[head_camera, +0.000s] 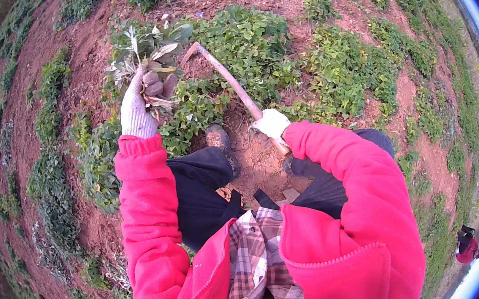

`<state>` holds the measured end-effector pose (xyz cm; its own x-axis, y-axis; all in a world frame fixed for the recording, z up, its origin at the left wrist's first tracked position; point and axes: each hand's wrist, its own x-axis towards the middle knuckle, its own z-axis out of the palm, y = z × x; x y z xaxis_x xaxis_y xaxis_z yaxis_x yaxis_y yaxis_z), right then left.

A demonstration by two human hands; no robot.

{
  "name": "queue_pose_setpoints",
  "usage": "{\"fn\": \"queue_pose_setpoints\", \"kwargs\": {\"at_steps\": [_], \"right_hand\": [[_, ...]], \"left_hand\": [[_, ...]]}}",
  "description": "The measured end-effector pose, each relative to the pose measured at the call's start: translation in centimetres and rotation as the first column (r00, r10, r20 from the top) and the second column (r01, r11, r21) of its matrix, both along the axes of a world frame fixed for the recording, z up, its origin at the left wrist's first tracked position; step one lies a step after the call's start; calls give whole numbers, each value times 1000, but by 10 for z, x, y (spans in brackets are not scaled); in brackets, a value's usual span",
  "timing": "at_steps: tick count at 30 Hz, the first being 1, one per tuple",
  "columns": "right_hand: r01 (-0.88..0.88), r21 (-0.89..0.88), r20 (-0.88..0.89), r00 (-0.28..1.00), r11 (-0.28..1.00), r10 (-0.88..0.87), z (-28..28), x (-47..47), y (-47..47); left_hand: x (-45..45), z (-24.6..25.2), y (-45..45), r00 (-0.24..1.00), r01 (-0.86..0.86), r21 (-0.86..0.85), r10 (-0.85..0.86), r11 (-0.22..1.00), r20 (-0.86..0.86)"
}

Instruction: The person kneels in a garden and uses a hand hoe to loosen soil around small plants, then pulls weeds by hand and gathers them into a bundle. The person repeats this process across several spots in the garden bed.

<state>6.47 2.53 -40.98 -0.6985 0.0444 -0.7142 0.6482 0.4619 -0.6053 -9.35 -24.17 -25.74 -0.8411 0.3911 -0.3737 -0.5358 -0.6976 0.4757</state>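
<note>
My left hand (139, 108), in a white knitted glove with soiled fingers, is raised at the left and grips a bunch of grey-green leafy stems (162, 50). My right hand (270, 125), gloved in white too, is closed around the wooden handle of a hoe (234, 84) near its lower end. The hoe's handle slants up and to the left, and its metal head (192, 52) lies just right of the bunch, over a small patch of bare soil among green plants (248, 43).
Low leafy plants grow in rows on reddish, stony soil (85, 54). My boots (218, 138) stand on bare earth between plants, with dark trouser legs around them. Far off at the right edge, another person in red (469, 249) bends over by the field.
</note>
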Motion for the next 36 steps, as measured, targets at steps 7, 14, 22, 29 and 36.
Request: {"fn": "queue_pose_setpoints", "kwargs": {"at_steps": [7,14,22,29,36], "right_hand": [[117,60,-79,991,991,-112,27,-12,-3],[233,64,-312,928,970,-202,24,-10,-9],[-452,789,-185,470,416,863,-125,54,13],[-391,713,-347,523,582,778,-235,63,36],[319,-522,-265,820,791,-506,-138,23,20]], "left_hand": [[37,-16,53,995,6,-134,-19,991,-94],[94,-35,103,963,169,-535,-254,827,-89],[107,-35,110,875,340,-581,-475,739,-92],[110,-40,114,792,414,-664,-606,623,-75],[108,-45,112,820,399,-661,-570,635,-53]]}}
